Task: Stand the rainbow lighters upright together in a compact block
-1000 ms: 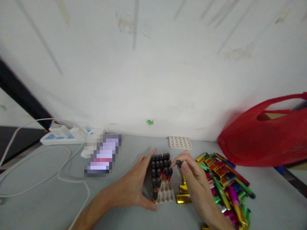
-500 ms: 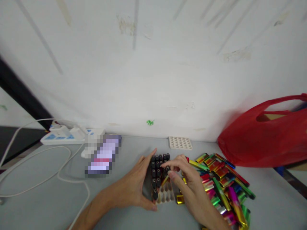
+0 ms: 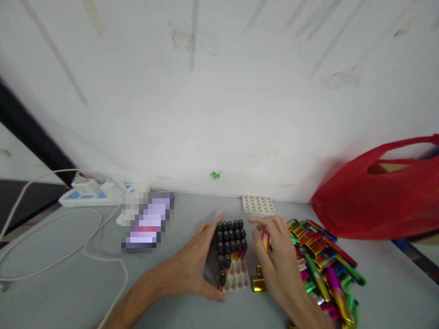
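My left hand (image 3: 194, 262) lies along the left side of a pale tray (image 3: 236, 276), its thumb at the near corner and a finger at the far corner. Several upright tubes with black tops (image 3: 226, 247) fill the tray's far rows and left side; hollows show at its near right. Just right of the tray is my right hand (image 3: 274, 251), with a red and yellow piece (image 3: 266, 238) partly showing between its curled fingers. Beside and under this hand spreads a pile of shiny coloured tubes (image 3: 317, 267).
A white tray with holes (image 3: 258, 204) rests by the wall. At the right stands a red bag (image 3: 377, 196). On the left are a power strip (image 3: 99, 196), a pixelated phone (image 3: 149, 224) and white cables (image 3: 125, 269). A gold piece (image 3: 259, 285) lies near the tray.
My right hand has moved right, away from the black-topped tubes. The tube it was touching now stands in the tray's third row. My left hand has stayed in place.
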Tool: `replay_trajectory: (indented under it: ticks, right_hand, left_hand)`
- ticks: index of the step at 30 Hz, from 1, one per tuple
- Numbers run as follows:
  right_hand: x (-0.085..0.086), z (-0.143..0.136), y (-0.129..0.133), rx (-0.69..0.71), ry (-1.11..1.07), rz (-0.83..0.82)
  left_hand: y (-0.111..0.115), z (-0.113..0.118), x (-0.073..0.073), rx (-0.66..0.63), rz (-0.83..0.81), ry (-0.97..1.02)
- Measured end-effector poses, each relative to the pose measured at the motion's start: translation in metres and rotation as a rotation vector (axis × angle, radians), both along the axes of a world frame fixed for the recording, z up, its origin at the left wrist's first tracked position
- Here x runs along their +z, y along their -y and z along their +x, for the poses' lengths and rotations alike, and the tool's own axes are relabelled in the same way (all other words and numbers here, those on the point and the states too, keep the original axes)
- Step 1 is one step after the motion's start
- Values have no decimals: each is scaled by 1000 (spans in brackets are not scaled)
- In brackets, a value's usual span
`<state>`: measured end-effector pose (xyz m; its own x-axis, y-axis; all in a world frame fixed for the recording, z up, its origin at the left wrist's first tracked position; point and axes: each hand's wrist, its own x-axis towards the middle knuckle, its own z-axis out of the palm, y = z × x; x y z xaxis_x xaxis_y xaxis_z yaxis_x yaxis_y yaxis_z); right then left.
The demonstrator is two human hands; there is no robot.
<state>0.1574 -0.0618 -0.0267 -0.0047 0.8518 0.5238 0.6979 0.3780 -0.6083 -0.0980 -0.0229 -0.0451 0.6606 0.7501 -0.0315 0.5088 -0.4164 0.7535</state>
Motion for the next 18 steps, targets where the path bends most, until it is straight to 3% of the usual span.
replay_trajectory:
  ticks: [4,7,12,18]
  right_hand:
    - [-8,15,-10,-386,385,-65]
    - [-11,20,-12,-506,628,-199]
    - [-14,19,-11,-547,798,-265]
    - [-33,21,-12,-403,668,-123]
  left_hand:
    - [-1,0,0,12,-24,6]
    - [0,1,2,19,-40,-2]
    - [1,1,5,32,-50,-7]
    - [0,1,2,0,-11,-2]
